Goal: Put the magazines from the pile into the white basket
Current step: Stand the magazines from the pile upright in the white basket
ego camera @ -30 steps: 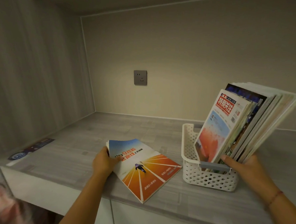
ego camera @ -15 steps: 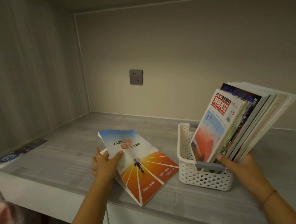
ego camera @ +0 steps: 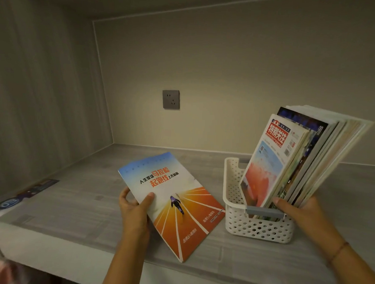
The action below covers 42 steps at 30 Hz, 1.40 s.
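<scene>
A magazine with a blue and orange cover (ego camera: 174, 204) is tilted up off the grey shelf, gripped at its left edge by my left hand (ego camera: 133, 206), thumb on the cover. To its right stands the white perforated basket (ego camera: 258, 229) with a grey handle. Several magazines (ego camera: 290, 160) stand upright in it, leaning to the right, the front one with a red title. My right hand (ego camera: 298, 212) holds the lower edges of these magazines at the basket's near right corner, pressing them to the right.
The shelf is a recess with a wood-grain wall on the left and a back wall bearing a grey socket (ego camera: 171, 99). A dark sticker (ego camera: 25, 194) lies at the shelf's left front. The shelf's front edge (ego camera: 68, 246) runs below my arms.
My left hand has lifted the blue and orange magazine from lying flat on the shelf to a raised tilt. My right hand has stayed on the magazines in the basket.
</scene>
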Motion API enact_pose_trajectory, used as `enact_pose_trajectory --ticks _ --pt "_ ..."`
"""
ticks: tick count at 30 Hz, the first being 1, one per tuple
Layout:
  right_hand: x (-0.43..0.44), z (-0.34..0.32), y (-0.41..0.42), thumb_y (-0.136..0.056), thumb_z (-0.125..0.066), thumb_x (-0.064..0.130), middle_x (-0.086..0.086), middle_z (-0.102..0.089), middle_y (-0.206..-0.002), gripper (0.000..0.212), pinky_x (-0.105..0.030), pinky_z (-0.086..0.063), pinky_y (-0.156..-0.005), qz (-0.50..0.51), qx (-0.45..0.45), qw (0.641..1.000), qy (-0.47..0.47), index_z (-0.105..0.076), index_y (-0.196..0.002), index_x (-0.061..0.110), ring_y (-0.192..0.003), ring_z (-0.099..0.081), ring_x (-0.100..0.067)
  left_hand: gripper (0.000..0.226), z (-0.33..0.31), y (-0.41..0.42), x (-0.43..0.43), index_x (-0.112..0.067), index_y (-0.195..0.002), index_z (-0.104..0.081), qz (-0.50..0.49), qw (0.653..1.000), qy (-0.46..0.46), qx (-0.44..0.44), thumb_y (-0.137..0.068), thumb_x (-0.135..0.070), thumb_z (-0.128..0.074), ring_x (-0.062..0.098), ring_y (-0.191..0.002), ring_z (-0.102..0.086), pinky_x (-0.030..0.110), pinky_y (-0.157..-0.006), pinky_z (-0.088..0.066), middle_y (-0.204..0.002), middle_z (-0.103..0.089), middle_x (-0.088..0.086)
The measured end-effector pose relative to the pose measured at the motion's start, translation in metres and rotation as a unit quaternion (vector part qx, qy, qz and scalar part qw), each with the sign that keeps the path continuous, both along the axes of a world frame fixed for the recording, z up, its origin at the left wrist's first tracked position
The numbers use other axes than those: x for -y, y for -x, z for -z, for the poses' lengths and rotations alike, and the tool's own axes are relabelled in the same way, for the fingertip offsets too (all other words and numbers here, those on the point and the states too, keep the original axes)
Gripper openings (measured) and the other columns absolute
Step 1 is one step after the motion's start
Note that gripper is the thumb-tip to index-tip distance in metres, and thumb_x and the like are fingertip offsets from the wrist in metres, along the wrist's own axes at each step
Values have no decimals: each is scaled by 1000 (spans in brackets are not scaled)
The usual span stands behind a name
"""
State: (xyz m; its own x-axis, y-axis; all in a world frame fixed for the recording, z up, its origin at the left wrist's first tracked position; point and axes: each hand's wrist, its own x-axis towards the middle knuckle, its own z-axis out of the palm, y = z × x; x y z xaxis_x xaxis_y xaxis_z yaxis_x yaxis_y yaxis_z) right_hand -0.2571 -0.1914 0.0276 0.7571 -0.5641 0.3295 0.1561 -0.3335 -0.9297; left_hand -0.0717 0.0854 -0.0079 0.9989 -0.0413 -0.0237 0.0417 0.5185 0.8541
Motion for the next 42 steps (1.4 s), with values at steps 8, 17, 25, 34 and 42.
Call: enact_pose_trajectory --ticks 8,17,25,34,42 --pt "6 5 0 -58 -76 43 -1 -64 -114 81 -45 -45 -99 16 -13 1000 -2 -50 -128 13 -109 -59 -20 30 -10 13 1 -9 -113 -59 172 983 -64 -14 -90 -29 -59 32 -84 -73 43 -72 -60 -97 -75 15" --pt "6 6 -2 -67 -73 26 9 -63 -107 62 -34 -47 -93 9 -1 1000 0 -51 -125 19 -99 -58 -3 12 -91 39 52 -24 -86 -63 1 956 -169 240 -94 -29 -55 17 -73 -72 31 -62 -60 -80 -72 0" --pt "12 8 -1 -46 -79 60 7 -67 -111 98 -29 -49 -90 20 -15 1000 15 -49 -129 17 -100 -64 -3 28 -122 78 137 -13 -103 -60 -74 841 -346 409 -97 -36 -45 21 -77 -65 41 -68 -58 -90 -65 2" --pt "19 14 -7 -75 -72 6 7 -66 -107 57 -9 -49 -77 31 -7 999 31 -51 -128 12 -93 -64 5 36 -82 88 189 -5 -112 -59 68 731 -488 471 -100 -33 -40 32 -87 -63 29 -64 -39 -100 -67 17" --pt "16 12 -5 -74 -73 10 10 -62 -119 67 -11 -50 -81 13 18 999 31 -44 -133 22 -106 -60 4 63 -77 75 163 -31 -148 -30 386 735 -436 347 -91 -46 -54 23 -131 -46 42 -105 -43 -147 -44 0"
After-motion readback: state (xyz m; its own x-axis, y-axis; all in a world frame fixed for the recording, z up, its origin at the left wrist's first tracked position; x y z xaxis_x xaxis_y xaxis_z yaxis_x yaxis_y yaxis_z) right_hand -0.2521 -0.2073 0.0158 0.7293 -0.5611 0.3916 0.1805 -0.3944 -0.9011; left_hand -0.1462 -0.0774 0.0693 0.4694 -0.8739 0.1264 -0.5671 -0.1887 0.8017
